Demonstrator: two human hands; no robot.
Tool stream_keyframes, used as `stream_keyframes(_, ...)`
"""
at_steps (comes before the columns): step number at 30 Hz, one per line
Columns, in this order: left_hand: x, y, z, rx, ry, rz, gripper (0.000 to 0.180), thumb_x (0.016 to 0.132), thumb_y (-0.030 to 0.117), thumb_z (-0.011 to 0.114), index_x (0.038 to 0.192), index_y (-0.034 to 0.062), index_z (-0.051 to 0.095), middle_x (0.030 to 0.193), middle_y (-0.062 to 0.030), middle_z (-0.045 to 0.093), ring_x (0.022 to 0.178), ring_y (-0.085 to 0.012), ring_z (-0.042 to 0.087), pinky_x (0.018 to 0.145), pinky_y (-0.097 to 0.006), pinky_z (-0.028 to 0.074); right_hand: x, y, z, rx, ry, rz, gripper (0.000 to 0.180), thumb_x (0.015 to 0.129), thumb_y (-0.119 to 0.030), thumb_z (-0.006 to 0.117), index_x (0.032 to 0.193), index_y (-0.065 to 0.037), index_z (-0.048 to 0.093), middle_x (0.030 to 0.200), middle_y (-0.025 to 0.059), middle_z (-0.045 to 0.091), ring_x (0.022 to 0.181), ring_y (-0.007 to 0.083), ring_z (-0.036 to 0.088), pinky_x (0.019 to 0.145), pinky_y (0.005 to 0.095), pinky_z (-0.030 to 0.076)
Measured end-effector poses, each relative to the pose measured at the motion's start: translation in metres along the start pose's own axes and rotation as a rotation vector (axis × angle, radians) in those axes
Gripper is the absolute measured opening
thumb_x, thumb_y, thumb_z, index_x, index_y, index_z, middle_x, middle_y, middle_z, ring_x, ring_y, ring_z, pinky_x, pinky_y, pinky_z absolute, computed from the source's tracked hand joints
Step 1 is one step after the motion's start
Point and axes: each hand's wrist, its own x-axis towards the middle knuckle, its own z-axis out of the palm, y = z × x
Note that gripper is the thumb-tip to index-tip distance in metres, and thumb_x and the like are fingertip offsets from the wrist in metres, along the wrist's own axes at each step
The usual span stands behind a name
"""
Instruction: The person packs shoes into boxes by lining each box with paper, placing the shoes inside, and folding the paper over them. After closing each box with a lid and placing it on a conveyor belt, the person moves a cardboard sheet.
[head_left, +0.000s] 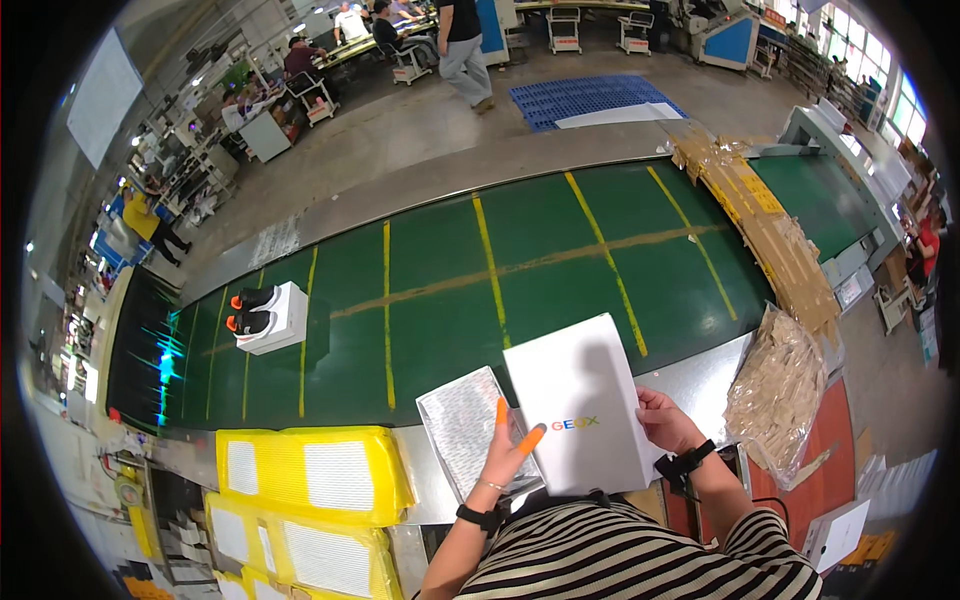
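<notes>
A white shoe box lid (575, 385) with coloured lettering is tilted up in front of me, close to my body. My right hand (668, 420) pinches its right edge. My left hand (508, 450), with orange finger covers, laps one digit over the lid's left edge while another stretches up across the open shoe box (428, 412); its remaining fingers are hidden. Printed tissue paper (466, 412) lies in that box, which stands left of the lid at the belt's near edge. Farther left, a pair of black shoes (252, 312) with orange parts rests on a white shoe box (287, 322).
A green conveyor belt (440, 300) with yellow lines runs across in front of me. Yellow-wrapped packs of white sheets (310, 470) lie at lower left. Cardboard (760, 215) crosses the belt at right, near a plastic bag of brown paper (775, 390). People work in the background.
</notes>
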Motion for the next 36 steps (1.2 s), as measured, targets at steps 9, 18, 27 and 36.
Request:
stream_keyframes(9,-0.009,0.015,-0.037,-0.102,0.095,-0.152,0.061,0.081,0.013,0.077,0.129,-0.0021,0.045,0.115,-0.0136,0.062,0.101,-0.0195,0.061,0.084,-0.029,0.051,0.075,0.131,0.011,0.281,0.012,0.244,0.053,0.102,-0.039,0.040,0.138,0.000,0.042,0.132,0.0125,0.055,0.120,0.0209,0.053,0.106,0.0344,0.040)
stream_keyframes(18,-0.059,-0.071,-0.118,0.242,0.581,-0.217,0.045,0.089,0.021,0.065,0.123,-0.0048,0.051,0.108,-0.0241,0.065,0.095,-0.0290,0.066,0.081,-0.035,0.050,0.149,0.195,0.118,-0.578,0.162,0.024,0.059,0.103,-0.035,0.041,0.147,0.001,0.026,0.142,0.0191,0.044,0.130,0.0272,0.044,0.109,0.0354,0.032)
stream_keyframes(27,-0.045,-0.097,-0.121,0.226,0.578,-0.167,0.061,0.089,0.025,0.068,0.133,-0.0088,0.042,0.123,-0.0224,0.058,0.109,-0.0290,0.058,0.094,-0.034,0.044,0.182,0.206,0.101,-0.813,0.273,0.009,0.065,0.100,-0.048,0.035,0.141,0.002,0.036,0.134,0.0299,0.048,0.127,0.0424,0.044,0.105,0.0408,0.035)
stream_keyframes(36,-0.096,-0.142,-0.130,-0.735,0.399,-0.519,0.079,0.088,0.039,0.067,0.143,-0.0042,0.030,0.136,-0.0185,0.048,0.125,-0.0234,0.045,0.105,-0.033,0.036,0.119,0.174,0.093,-0.475,-0.043,0.359,0.061,0.097,-0.044,0.050,0.138,0.001,0.042,0.127,0.0121,0.054,0.116,0.0193,0.050,0.101,0.0321,0.038)
